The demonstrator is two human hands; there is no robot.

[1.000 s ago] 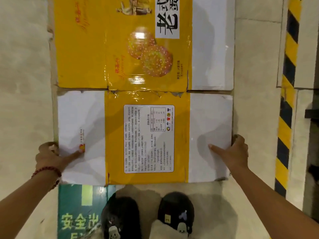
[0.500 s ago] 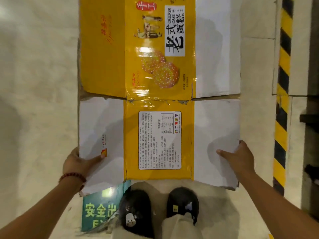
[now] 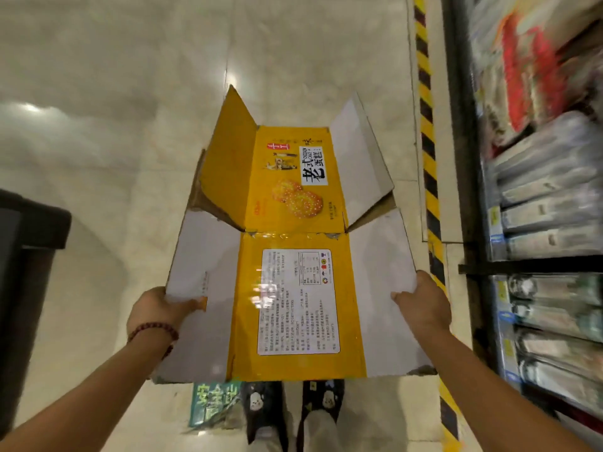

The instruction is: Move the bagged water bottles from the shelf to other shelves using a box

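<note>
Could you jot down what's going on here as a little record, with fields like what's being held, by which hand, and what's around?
Held item: flattened yellow-and-white cardboard box, its far flaps folded upward
Left hand: grips the box's left edge, thumb on top
Right hand: grips the box's right edge, thumb on top
Wrist: beaded bracelet on the left arm
Below: shoes and a green floor sign
Right side: shelf of bagged goods, blurred
Floor marking: yellow-black hazard stripe

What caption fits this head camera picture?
Both hands, left hand and right hand, grip a yellow cardboard box beside shelves.
</note>
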